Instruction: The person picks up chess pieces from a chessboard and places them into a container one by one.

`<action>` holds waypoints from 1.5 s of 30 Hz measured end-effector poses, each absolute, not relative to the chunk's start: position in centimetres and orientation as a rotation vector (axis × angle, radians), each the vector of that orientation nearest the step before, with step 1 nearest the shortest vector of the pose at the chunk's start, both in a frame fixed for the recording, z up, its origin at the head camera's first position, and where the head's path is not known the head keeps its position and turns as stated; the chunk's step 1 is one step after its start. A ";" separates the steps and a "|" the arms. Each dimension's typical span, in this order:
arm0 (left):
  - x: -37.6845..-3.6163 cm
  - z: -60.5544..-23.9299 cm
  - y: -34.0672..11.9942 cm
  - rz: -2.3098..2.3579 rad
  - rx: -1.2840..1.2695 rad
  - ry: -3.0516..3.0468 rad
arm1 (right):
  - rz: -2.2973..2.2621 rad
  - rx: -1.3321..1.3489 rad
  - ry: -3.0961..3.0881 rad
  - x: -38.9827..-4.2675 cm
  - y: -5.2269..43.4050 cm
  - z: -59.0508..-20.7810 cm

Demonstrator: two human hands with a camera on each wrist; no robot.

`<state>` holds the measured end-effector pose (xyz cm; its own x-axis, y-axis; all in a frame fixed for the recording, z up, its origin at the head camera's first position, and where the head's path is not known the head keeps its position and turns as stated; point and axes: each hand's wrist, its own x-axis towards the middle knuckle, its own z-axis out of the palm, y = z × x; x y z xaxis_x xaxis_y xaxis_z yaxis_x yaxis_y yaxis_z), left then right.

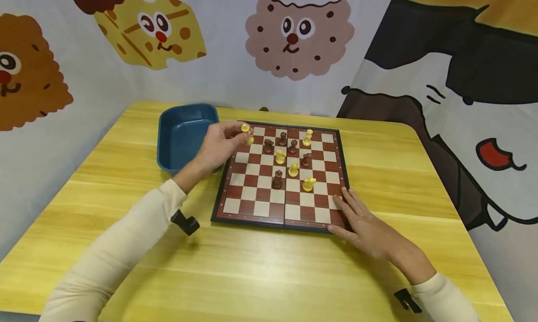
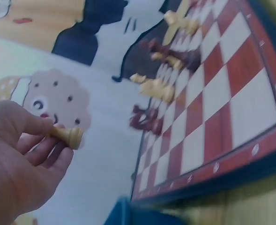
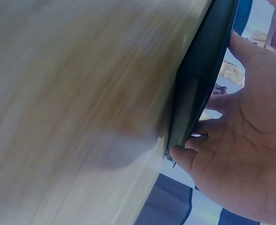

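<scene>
A folding chessboard (image 1: 269, 205) with red and cream squares lies in the middle of the yellow table (image 1: 260, 275). Several dark brown and yellow pieces stand on its far half. My left hand (image 1: 218, 144) hovers over the board's far left corner and pinches a yellow chess piece (image 1: 245, 128) between thumb and fingers; the left wrist view shows the same yellow piece (image 2: 67, 136) held clear of the chessboard (image 2: 222, 117). My right hand (image 1: 361, 219) lies flat, fingers straight, on the board's near right corner. In the right wrist view, the right hand (image 3: 241, 136) presses against the chessboard's dark edge (image 3: 198, 84).
A blue plastic bin (image 1: 182, 135) sits on the table just left of the board, under my left forearm. One yellow piece (image 1: 308, 184) lies tipped on the board. Cartoon-print cloth walls enclose the table at the back and on both sides.
</scene>
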<state>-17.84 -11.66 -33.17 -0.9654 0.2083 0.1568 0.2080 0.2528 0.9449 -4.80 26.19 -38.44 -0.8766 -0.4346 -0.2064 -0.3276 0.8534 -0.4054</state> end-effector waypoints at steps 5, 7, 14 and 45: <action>-18.6 -31.3 -15.2 1.878 0.312 2.553 | -0.534 -0.577 2.730 -5.1 26.0 -38.3; -18.7 -31.4 -16.2 1.859 0.262 2.598 | -0.544 -0.574 2.735 -5.0 26.1 -38.3; -18.5 -32.8 -19.6 1.796 -0.014 2.638 | -0.552 -0.576 2.729 -4.9 25.9 -38.6; -18.0 -33.3 -17.1 1.904 0.198 2.584 | -0.554 -0.567 2.694 -4.8 25.6 -38.1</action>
